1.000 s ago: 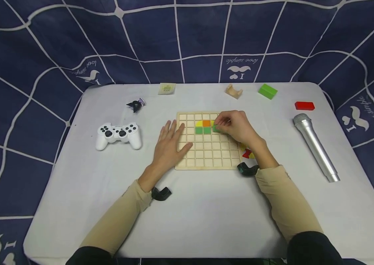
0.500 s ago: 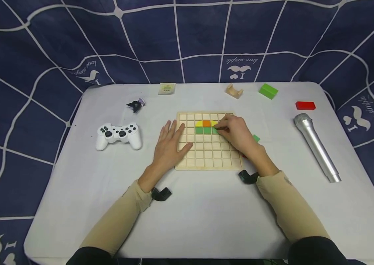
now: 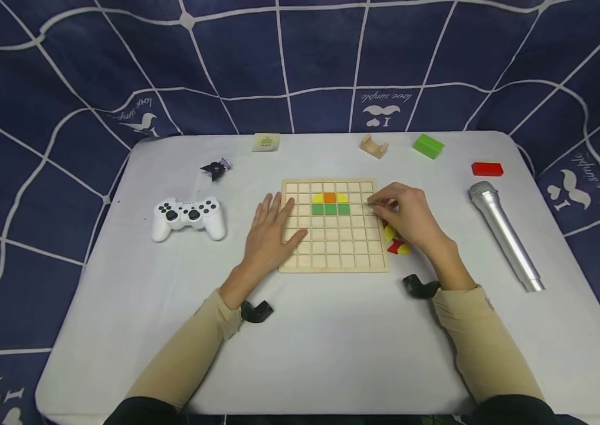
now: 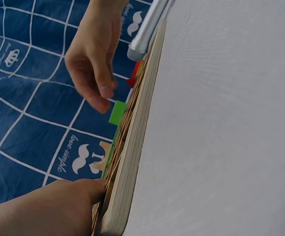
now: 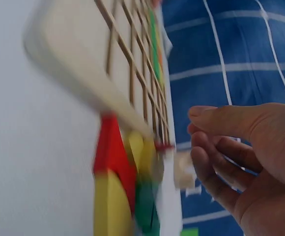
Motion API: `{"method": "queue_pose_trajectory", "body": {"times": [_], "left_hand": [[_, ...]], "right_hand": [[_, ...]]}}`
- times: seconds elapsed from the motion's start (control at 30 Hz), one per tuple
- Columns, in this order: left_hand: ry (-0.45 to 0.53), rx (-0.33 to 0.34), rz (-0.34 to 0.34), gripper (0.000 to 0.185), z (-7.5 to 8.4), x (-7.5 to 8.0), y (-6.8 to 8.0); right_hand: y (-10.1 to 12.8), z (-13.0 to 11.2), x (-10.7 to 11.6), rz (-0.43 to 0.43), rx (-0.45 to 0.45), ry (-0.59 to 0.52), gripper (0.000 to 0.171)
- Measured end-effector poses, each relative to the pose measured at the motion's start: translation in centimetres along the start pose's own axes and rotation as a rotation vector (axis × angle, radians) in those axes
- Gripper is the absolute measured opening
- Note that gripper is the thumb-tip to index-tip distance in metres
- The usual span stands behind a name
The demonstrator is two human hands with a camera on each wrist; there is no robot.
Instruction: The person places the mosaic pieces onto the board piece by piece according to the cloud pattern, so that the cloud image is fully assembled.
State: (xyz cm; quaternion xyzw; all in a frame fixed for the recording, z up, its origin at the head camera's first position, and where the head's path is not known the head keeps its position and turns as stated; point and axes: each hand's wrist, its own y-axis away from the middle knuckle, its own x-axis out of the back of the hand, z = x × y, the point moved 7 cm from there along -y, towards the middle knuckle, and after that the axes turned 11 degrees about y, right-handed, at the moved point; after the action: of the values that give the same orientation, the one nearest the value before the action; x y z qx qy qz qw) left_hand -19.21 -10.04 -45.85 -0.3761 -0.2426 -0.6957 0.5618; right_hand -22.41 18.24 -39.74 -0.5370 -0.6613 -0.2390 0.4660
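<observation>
A wooden grid board [image 3: 332,261] lies on the table. Set in its upper cells are green squares [image 3: 330,209], an orange square [image 3: 329,198] and yellow pieces [image 3: 341,198] on both sides of the orange one. My left hand [image 3: 269,236] rests with spread fingers on the board's left side. Over the board's right edge is my right hand [image 3: 406,213], its fingers loosely bent and nothing visible between thumb and fingertips in the right wrist view. Just below it lie loose pieces, among them a red piece [image 3: 395,246] and a yellow piece [image 3: 403,249]; the hand covers part of this pile.
A white game controller [image 3: 188,217] and a small black figure [image 3: 215,170] are on the left. A silver microphone [image 3: 505,236] and a red block [image 3: 487,169] stand right. At the back are a green block [image 3: 428,146], a wooden arch piece [image 3: 373,146] and a pale square packet [image 3: 265,142].
My right hand has let go of the third green square, now flat in its cell, and moved right to the board's edge. My left hand has stayed in place.
</observation>
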Motion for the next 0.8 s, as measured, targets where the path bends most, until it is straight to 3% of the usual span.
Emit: {"method": "queue_pose_trajectory", "body": {"times": [0.2, 0.47, 0.8], "left_hand": [[0.003, 0.004, -0.002, 0.081, -0.1, 0.1, 0.2], [0.017, 0.002, -0.002, 0.081, -0.1, 0.3, 0.4], [0.018, -0.002, 0.004, 0.081, -0.1, 0.1, 0.1]], "right_hand": [[0.2, 3.5, 0.2, 0.028, -0.146, -0.014, 0.026], [0.1, 4.4, -1.1, -0.010, -0.161, 0.000, 0.024], [0.0, 4.8, 0.1, -0.028, -0.196, -0.068, 0.020]]}}
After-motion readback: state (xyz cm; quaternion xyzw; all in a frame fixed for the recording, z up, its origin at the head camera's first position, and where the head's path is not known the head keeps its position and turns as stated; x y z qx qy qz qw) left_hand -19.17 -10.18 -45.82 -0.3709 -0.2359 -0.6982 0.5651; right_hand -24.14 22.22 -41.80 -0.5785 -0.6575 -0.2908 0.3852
